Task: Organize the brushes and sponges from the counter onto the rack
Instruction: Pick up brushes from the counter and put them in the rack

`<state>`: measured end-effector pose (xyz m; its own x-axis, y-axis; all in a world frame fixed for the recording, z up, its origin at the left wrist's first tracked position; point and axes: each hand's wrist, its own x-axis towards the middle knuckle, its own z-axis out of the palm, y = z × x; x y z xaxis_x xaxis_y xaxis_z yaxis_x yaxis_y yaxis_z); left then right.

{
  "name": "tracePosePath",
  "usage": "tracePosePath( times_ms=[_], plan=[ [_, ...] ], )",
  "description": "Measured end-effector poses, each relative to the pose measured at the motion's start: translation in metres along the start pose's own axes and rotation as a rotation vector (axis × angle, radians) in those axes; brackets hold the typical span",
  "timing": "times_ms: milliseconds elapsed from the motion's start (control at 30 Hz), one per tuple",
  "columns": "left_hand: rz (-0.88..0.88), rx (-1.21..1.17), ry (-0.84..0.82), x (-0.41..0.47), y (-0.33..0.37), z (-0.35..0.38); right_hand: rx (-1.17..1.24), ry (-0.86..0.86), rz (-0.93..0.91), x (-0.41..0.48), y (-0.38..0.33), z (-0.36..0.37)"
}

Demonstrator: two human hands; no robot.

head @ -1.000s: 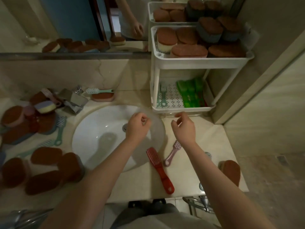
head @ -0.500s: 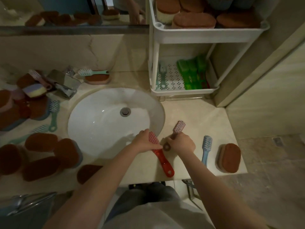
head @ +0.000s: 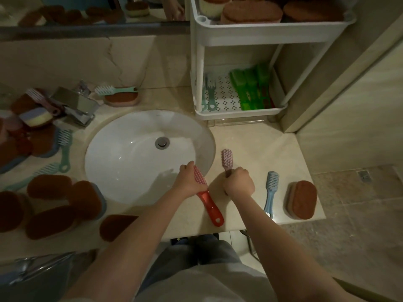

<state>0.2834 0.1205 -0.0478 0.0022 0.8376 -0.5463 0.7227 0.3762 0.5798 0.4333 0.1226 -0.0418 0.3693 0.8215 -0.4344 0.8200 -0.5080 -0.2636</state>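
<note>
One beige counter [head: 250, 138], white sink [head: 122, 162], wall mirror [head: 91, 2]

Glossy ceramic sink [head: 130, 171], polished stone counter [head: 261, 144] — red plastic brush [head: 209, 205], rough-topped sponge [head: 302, 199]

The sink [head: 104, 149] is set in the counter [head: 250, 138]. Behind it to the left stands the faucet [head: 74, 105]. Directly behind it a small brush [head: 115, 90] lies on a back sponge [head: 122, 99]. Behind it to the right stands the rack [head: 239, 113], with stacked sponges [head: 250, 12] on its upper tier and stored brushes [head: 248, 90] in its lower tier.

At the sink's front-right rim lies the long brush [head: 209, 203], held in the left hand [head: 187, 182]. Right of that comes the short brush [head: 227, 159], held in the right hand [head: 238, 184]. Farther right are a third brush [head: 270, 188] and a lone sponge [head: 302, 199] near the counter's edge. Left of the sink lie loose sponges [head: 50, 212] and loose brushes [head: 64, 149].
</note>
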Motion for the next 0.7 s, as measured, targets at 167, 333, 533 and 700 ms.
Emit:
tracePosePath(
  times_ms=[167, 333, 533, 700],
  plan=[
    [0.027, -0.069, 0.079, 0.003, -0.001, -0.02, 0.061, -0.06, 0.02, 0.003, -0.001, -0.003],
    [0.057, -0.09, 0.132, 0.007, 0.001, -0.039, 0.128, -0.093, -0.028, 0.006, 0.002, -0.005],
    [0.059, -0.293, 0.213, 0.01, 0.008, -0.053, 0.262, -0.113, -0.087, 0.012, 0.0, -0.011],
    [0.057, -0.388, 0.293, 0.019, 0.021, -0.075, 0.629, 0.028, -0.138, 0.028, -0.027, -0.043]
  ],
)
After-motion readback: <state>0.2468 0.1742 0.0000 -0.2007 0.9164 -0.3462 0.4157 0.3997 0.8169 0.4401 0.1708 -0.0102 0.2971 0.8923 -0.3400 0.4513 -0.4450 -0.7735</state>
